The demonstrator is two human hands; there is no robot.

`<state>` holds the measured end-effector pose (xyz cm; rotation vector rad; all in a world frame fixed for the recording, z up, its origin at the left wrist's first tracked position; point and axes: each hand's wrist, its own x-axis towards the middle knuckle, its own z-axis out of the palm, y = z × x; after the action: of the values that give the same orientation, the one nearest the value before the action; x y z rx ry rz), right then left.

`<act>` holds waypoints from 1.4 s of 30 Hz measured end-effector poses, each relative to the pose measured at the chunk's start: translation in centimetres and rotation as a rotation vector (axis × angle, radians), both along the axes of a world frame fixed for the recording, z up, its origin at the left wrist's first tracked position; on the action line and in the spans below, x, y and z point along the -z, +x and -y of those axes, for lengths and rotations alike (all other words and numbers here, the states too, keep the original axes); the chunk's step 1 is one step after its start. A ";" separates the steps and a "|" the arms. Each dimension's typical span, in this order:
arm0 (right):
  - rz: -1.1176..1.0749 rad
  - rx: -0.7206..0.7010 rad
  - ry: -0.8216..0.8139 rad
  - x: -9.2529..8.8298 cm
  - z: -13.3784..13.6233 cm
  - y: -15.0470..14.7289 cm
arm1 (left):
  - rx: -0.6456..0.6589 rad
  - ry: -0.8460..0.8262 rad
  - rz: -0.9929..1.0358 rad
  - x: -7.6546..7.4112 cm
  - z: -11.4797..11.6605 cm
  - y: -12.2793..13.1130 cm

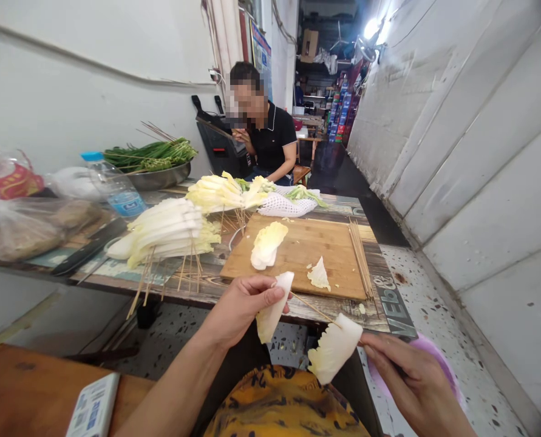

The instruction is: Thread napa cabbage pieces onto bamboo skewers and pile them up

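Between the thumb and fingers of my left hand (247, 303) is a pale napa cabbage leaf piece (270, 315). A thin bamboo skewer (313, 308) runs from beside that piece to a second cabbage leaf piece (336, 349), which it pierces. My right hand (411, 370) pinches the skewer's end just right of the second piece; the fingertips are partly hidden by the leaf. On the wooden cutting board (297, 243) in front lie a yellow-white cabbage leaf stack (268, 246) and a small torn leaf scrap (319, 275).
Loose skewers (361, 258) line the board's right edge. Skewered cabbage (170, 230) is piled left, near a black-handled knife (88, 246), a water bottle (118, 188) and a metal bowl of greens (161, 173). A person (270, 133) sits across the table. A pink basin (438, 364) stands at right.
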<state>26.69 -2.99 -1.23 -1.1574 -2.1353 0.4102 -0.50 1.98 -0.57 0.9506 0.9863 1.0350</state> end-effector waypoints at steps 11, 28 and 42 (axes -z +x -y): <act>-0.011 0.035 -0.060 0.0 0.3 0.1 | 0.015 -0.010 -0.071 0.1 -0.3 0.5; -0.075 0.057 -0.205 -0.6 -0.7 -1.7 | 0.046 -0.026 -0.033 1.3 -0.6 1.7; -0.130 0.022 -0.311 -0.3 -0.8 -2.2 | 0.060 0.035 -0.101 1.3 0.3 1.9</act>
<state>24.52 -2.24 -0.92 -1.2837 -1.9903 0.8077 1.45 1.70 -1.88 1.0631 1.0193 0.9644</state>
